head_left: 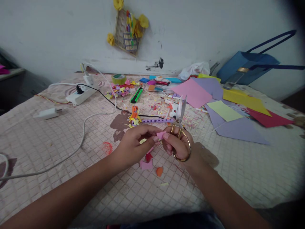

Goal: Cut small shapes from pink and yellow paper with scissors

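Note:
Between the fingertips of both hands is a small piece of pink paper [160, 135]. My left hand [139, 141] pinches its left side, fingers closed. My right hand [177, 144] pinches the other side and also carries scissors [186, 151], whose gold handle loops hang round its fingers and whose blades point up and away. Just beyond the hands lie a dotted purple paper strip [157, 121] and an orange and yellow paper flower [135, 116]. Nearer me are a pink scrap [146, 164], a red scrap [149, 157] and an orange scrap [159, 171], partly under the hands.
Coloured paper sheets [240, 130] spread across the right side. A green cutter [136, 95], a tape roll [118, 79] and many paper shreds lie farther back. On the left are a white power strip [82, 94], a charger [49, 113] and cables. A blue bag [247, 65] stands back right.

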`<state>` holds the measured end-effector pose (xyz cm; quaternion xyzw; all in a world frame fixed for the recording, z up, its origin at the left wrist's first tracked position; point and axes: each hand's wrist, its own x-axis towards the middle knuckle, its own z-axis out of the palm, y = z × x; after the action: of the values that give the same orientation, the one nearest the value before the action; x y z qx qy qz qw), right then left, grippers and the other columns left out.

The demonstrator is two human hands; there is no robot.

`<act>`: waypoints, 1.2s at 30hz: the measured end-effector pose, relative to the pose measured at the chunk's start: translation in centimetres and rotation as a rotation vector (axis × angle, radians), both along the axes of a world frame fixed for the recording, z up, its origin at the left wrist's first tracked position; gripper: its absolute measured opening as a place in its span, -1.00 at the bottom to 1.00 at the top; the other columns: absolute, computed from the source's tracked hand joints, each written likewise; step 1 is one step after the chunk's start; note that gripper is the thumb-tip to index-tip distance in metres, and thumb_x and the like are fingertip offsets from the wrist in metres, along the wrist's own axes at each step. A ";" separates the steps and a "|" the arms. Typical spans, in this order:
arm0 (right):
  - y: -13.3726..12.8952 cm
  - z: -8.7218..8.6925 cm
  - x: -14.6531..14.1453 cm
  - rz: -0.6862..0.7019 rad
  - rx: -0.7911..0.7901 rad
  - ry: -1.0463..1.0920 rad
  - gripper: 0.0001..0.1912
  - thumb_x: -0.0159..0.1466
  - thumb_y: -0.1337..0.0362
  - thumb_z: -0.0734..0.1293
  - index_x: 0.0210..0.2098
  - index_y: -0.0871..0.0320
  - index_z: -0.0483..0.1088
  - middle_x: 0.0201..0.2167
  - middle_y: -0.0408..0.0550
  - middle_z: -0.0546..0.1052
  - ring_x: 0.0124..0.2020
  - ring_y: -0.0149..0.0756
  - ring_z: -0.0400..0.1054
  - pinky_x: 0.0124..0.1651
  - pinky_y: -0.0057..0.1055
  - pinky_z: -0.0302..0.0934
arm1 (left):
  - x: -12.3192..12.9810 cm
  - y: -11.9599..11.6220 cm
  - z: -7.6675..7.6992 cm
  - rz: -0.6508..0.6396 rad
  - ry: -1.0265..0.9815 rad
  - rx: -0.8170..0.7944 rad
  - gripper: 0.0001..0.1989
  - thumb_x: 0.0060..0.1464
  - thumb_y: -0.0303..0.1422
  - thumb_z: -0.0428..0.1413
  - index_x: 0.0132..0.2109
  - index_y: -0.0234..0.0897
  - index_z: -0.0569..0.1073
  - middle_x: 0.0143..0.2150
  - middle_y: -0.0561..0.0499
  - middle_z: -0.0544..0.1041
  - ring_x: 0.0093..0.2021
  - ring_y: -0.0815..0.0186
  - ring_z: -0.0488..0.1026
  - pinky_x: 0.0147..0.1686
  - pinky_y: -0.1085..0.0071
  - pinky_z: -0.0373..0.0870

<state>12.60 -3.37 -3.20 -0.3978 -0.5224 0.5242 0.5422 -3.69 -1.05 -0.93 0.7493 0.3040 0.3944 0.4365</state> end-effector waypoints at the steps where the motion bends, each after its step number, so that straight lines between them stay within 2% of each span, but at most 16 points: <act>1: 0.0 0.0 0.0 -0.005 0.000 -0.004 -0.83 0.16 0.24 0.28 -0.52 0.14 0.24 -0.75 -0.31 0.24 -0.76 -0.53 0.10 -0.70 -0.56 -0.04 | 0.0 0.0 -0.1 -0.001 0.003 -0.004 -0.84 0.07 -0.41 0.06 -0.18 -0.32 0.45 -0.23 -0.09 0.54 -0.25 0.32 0.47 -0.27 0.40 0.42; 5: 0.0 -0.1 -0.1 -0.028 0.013 -0.037 -0.80 0.17 0.24 0.27 -0.55 0.14 0.23 -0.76 -0.31 0.23 -0.75 -0.53 0.10 -0.69 -0.54 -0.03 | 0.2 -0.1 0.1 -0.002 0.012 -0.017 -0.84 0.07 -0.41 0.04 -0.19 -0.33 0.44 -0.25 -0.09 0.53 -0.27 0.33 0.46 -0.29 0.41 0.40; 8: 0.0 0.0 -0.1 -0.073 0.015 -0.061 -0.81 0.17 0.25 0.27 -0.54 0.14 0.23 -0.76 -0.31 0.23 -0.75 -0.53 0.09 -0.70 -0.54 -0.05 | -0.1 0.1 1.0 -0.002 0.116 -0.006 -0.85 0.05 -0.41 0.03 -0.21 -0.33 0.41 -0.36 -0.02 0.50 -0.39 0.39 0.42 -0.41 0.47 0.36; 11: 0.0 0.1 -0.1 -0.117 -0.002 -0.064 -0.82 0.16 0.26 0.27 -0.53 0.14 0.22 -0.77 -0.32 0.21 -0.75 -0.53 0.07 -0.71 -0.55 -0.08 | -1.0 0.4 2.3 -0.054 0.473 0.078 -0.90 0.00 -0.38 0.05 -0.32 -0.30 0.41 -0.44 0.05 0.46 -0.46 0.41 0.35 -0.47 0.49 0.26; 14: 0.0 0.1 -0.1 -0.128 -0.018 -0.043 -0.82 0.16 0.23 0.27 -0.53 0.14 0.23 -0.77 -0.32 0.20 -0.75 -0.54 0.06 -0.71 -0.56 -0.10 | -2.0 0.6 3.2 -0.155 0.875 0.126 -0.81 0.01 -0.25 0.03 -0.38 -0.27 0.43 -0.46 0.05 0.46 -0.47 0.39 0.33 -0.50 0.48 0.17; 18: 0.0 0.1 -0.1 -0.115 -0.045 -0.047 -0.84 0.15 0.22 0.27 -0.50 0.14 0.25 -0.77 -0.32 0.21 -0.76 -0.53 0.06 -0.72 -0.57 -0.10 | -2.2 -0.1 2.6 -0.267 1.095 0.170 -0.85 -0.05 -0.26 0.06 -0.42 -0.25 0.43 -0.45 0.05 0.47 -0.48 0.36 0.34 -0.53 0.47 0.09; 23: 0.0 0.2 -0.1 -0.141 -0.041 0.007 -0.85 0.12 0.25 0.29 -0.50 0.15 0.24 -0.76 -0.33 0.21 -0.76 -0.54 0.07 -0.71 -0.57 -0.07 | -1.9 -1.1 1.2 -0.254 1.119 0.247 -0.88 -0.03 -0.39 -0.01 -0.41 -0.27 0.42 -0.42 0.00 0.48 -0.45 0.32 0.37 -0.49 0.43 0.13; 27: 0.3 0.0 0.1 -0.153 -0.028 0.047 -0.84 0.12 0.23 0.30 -0.49 0.14 0.24 -0.76 -0.33 0.22 -0.76 -0.54 0.07 -0.70 -0.57 -0.04 | -2.0 -0.3 1.9 -0.364 1.078 0.206 -0.90 -0.01 -0.41 0.00 -0.41 -0.26 0.40 -0.43 0.06 0.46 -0.45 0.37 0.35 -0.49 0.47 0.15; 29: 0.4 -0.1 0.3 -0.170 -0.015 0.056 -0.83 0.13 0.23 0.30 -0.51 0.14 0.23 -0.77 -0.33 0.22 -0.77 -0.54 0.06 -0.70 -0.56 -0.06 | -2.0 0.4 2.4 -0.361 1.053 0.201 -0.92 -0.02 -0.42 0.01 -0.43 -0.27 0.38 -0.45 0.09 0.44 -0.47 0.40 0.32 -0.51 0.50 0.15; 32: 0.4 0.0 0.6 -0.174 0.003 0.060 -0.82 0.15 0.25 0.28 -0.53 0.14 0.22 -0.78 -0.32 0.22 -0.76 -0.53 0.06 -0.69 -0.55 -0.08 | -1.6 1.1 2.4 -0.312 1.007 0.301 -0.91 -0.01 -0.47 0.01 -0.44 -0.29 0.37 -0.43 0.07 0.42 -0.42 0.39 0.33 -0.43 0.49 0.20; 36: 0.3 0.4 0.6 -0.188 0.012 0.096 -0.82 0.15 0.27 0.28 -0.53 0.14 0.21 -0.79 -0.33 0.22 -0.76 -0.53 0.05 -0.69 -0.54 -0.10 | -0.9 1.4 1.2 -0.264 0.934 0.511 -0.91 0.02 -0.46 0.02 -0.39 -0.31 0.42 -0.25 -0.02 0.45 -0.19 0.28 0.34 -0.16 0.35 0.22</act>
<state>13.24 -3.06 -2.81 -0.4164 -0.4593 0.4865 0.6156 -4.63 0.34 0.29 0.9586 0.2635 0.0229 0.1050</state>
